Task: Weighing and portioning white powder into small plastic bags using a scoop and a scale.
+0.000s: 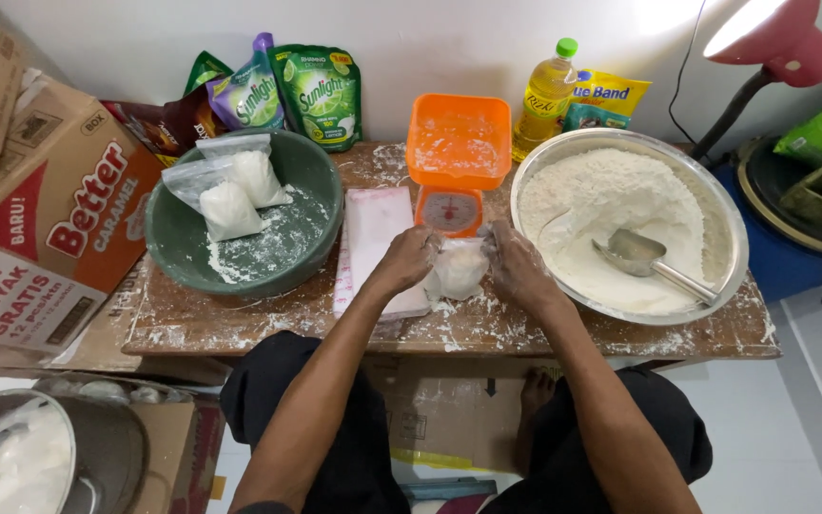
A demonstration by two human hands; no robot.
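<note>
One flour bag [459, 266] is gripped by both hands [409, 259] [516, 262]; two filled bags [240, 190] lie in the green bowl [321, 171].

both arms extended, left hand [409, 259] and right hand [516, 262] curled inward.

This looks like a small home food-packing corner. A low, flour-dusted wooden worktop [240, 319] carries an orange kitchen scale [456, 157] at centre and a wide metal basin of flour [620, 219] at right. Cardboard boxes [40, 190] crowd the left, and detergent pouches [321, 90] lean against the wall at top.
</note>
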